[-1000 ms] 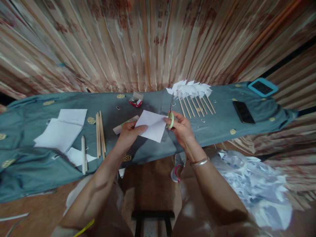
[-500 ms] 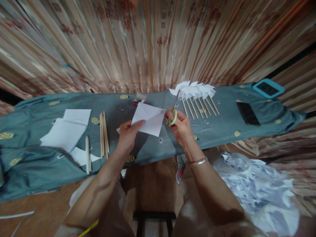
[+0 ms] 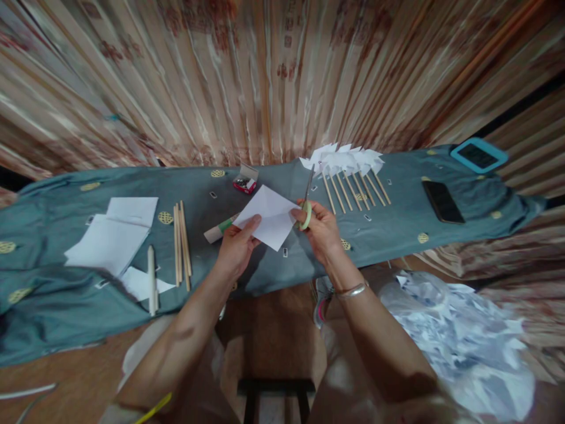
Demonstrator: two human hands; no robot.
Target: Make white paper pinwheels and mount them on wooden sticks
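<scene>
A creased square of white paper [image 3: 269, 213] is pinched in my left hand [image 3: 238, 246], its thumb on top, with one corner toward me. My right hand [image 3: 321, 228] grips scissors [image 3: 306, 213] by their pale green handles, the blades pointing up and away. Fingertips of that hand also touch the paper's right corner. Partly behind the paper and my left hand lies a tube-like roll with a green band [image 3: 216, 229]. A small red box [image 3: 245, 181] of metal bits stands open just beyond the paper.
White sheets [image 3: 110, 235], a white pen-like stick [image 3: 152, 280] and several wooden sticks [image 3: 182, 244] lie left. Paper pinwheels [image 3: 348, 160] on sticks lie at the back right, near a phone [image 3: 442, 202] and a blue-framed device [image 3: 479, 155]. A bag of paper pieces [image 3: 459, 341] sits below right.
The paper has turned so that a corner points toward me. My right fingertips now meet its right corner. The red box and the roll show more fully.
</scene>
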